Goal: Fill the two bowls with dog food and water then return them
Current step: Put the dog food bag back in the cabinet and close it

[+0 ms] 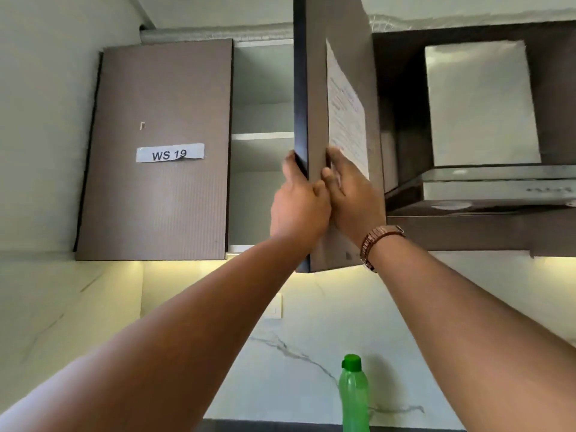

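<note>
Both arms reach up to a brown wall cabinet. My left hand (297, 204) grips the free edge of the open cabinet door (314, 88), thumb on its inner side. My right hand (349, 194) lies on the door's outer face beside a taped paper sheet (346, 120) and wears a wristwatch. The door stands edge-on toward me. Behind it, the cabinet interior (261, 120) shows pale shelves with nothing visible on them. A green plastic bottle (353, 394) stands low on the counter. No bowls or dog food are in view.
The left cabinet door (156, 151) is closed and carries a "WS 19" label. A steel range hood (480, 113) hangs at the right. A lit marble backsplash (280, 353) with a wall switch runs below the cabinets.
</note>
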